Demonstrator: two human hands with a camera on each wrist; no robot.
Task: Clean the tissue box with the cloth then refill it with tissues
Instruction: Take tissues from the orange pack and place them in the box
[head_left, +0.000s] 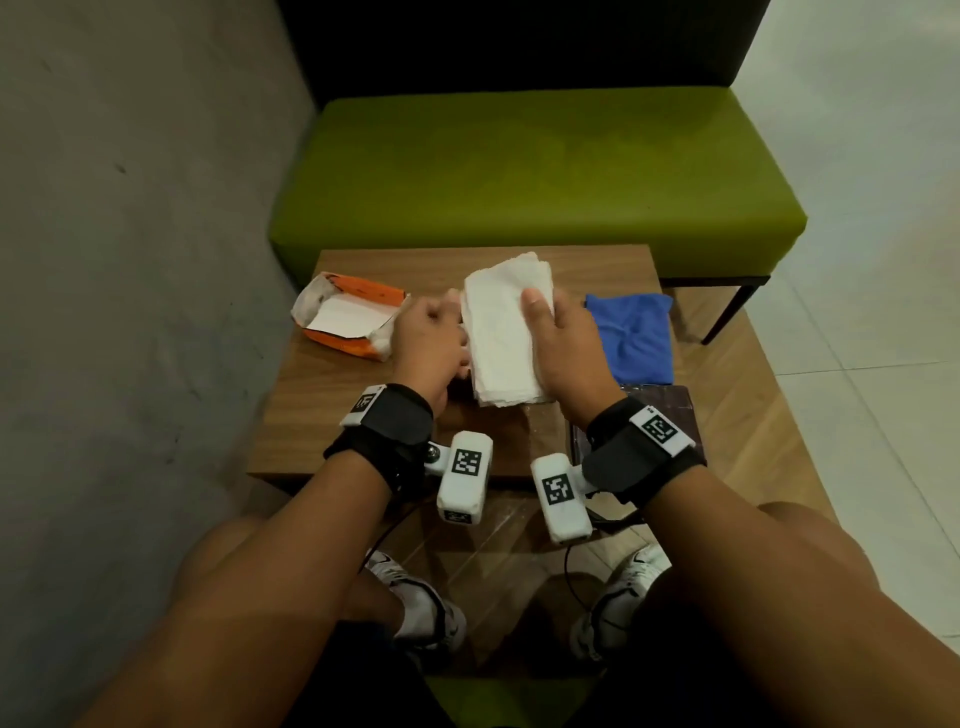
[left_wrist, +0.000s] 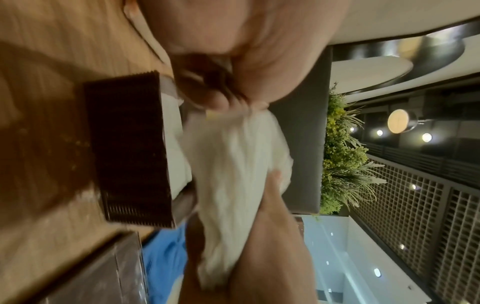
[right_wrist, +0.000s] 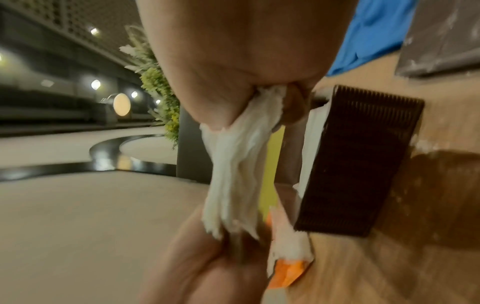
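Both hands hold a thick white stack of paper tissues up over the middle of the small brown wooden table: the left hand pinches its left side and the right hand grips its right side with the thumb on top. Under the stack sits the dark brown ribbed tissue box with white showing inside. The torn orange tissue packet lies by the table's far left corner, and the crumpled blue cloth lies at its right edge.
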